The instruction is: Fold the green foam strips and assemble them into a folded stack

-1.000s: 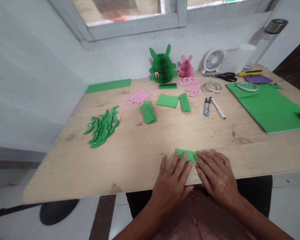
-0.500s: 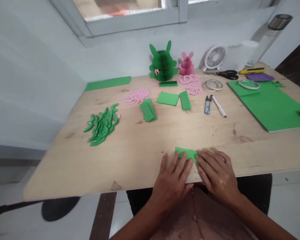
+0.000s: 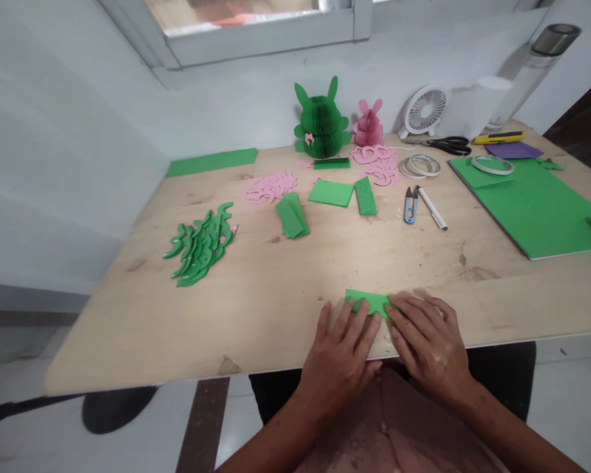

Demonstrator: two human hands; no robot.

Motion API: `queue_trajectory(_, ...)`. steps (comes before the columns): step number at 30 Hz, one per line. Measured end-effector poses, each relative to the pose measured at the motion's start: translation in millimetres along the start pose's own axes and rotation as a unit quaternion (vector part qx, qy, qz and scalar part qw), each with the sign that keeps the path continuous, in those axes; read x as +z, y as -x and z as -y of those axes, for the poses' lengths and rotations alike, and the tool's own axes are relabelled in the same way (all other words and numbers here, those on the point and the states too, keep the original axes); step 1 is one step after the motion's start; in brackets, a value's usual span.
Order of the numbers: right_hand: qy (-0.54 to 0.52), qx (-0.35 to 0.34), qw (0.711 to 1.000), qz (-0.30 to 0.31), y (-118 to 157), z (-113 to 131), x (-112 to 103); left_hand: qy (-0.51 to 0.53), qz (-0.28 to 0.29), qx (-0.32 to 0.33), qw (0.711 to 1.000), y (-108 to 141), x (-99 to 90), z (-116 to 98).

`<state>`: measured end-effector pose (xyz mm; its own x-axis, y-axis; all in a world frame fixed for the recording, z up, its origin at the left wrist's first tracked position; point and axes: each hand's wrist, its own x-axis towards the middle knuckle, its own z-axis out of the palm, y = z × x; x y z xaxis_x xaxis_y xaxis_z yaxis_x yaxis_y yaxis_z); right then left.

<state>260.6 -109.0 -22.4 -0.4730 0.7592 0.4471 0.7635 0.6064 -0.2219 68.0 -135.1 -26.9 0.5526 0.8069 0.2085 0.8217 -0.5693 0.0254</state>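
A small strip of green paper (image 3: 369, 299) lies flat on the wooden table near its front edge. The fingertips of my left hand (image 3: 339, 348) rest on its lower left part, fingers spread and flat. From the other side, my right hand (image 3: 431, 335) presses on the strip's right end with its fingers stretched out. Part of the strip's lower edge and right end is hidden under the fingers. Farther up the table are a green paper rectangle (image 3: 331, 194), a narrower green piece (image 3: 365, 196) and a small stack of green slips (image 3: 292, 215).
Green cut-outs (image 3: 204, 246) and pink cut-outs (image 3: 272, 187) lie at left. A green paper figure (image 3: 321, 125) and a pink one (image 3: 369, 128) stand at the back. Rightward are thread snips (image 3: 410, 205), a marker (image 3: 432, 207), tape rolls (image 3: 421, 166), scissors (image 3: 448, 145) and green sheets (image 3: 546, 210).
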Motion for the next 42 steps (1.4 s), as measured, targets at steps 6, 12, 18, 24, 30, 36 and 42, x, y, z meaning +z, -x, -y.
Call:
queue_trajectory(6,-0.002,0.002,1.000,-0.004,0.0,0.7,-0.7,0.004,0.001,0.000,1.000,-0.3,-0.1,0.4)
queue_trajectory(12,-0.001,0.003,1.000,-0.008,-1.2,1.5,-0.7,-0.003,0.003,-0.001,1.000,-1.0,-1.1,0.3)
queue_trajectory(18,-0.001,0.002,1.000,-0.009,-1.5,0.9,-0.4,-0.002,-0.001,0.002,1.000,-1.3,0.1,0.3)
queue_trajectory(24,-0.002,0.007,1.000,-0.005,-2.0,2.6,-1.5,0.016,0.007,-0.006,1.000,-1.0,1.0,0.3)
queue_trajectory(30,-0.001,0.012,1.000,0.002,-2.3,2.7,-1.5,0.020,-0.005,-0.003,1.000,-1.0,2.3,0.2)
queue_trajectory(36,-0.011,0.011,1.000,-0.025,0.8,5.3,-2.8,0.031,-0.002,-0.005,1.000,-0.1,2.9,0.4)
queue_trajectory(42,-0.011,0.003,0.999,-0.035,9.7,11.2,-1.1,0.039,-0.001,-0.011,0.999,0.1,3.7,-0.1)
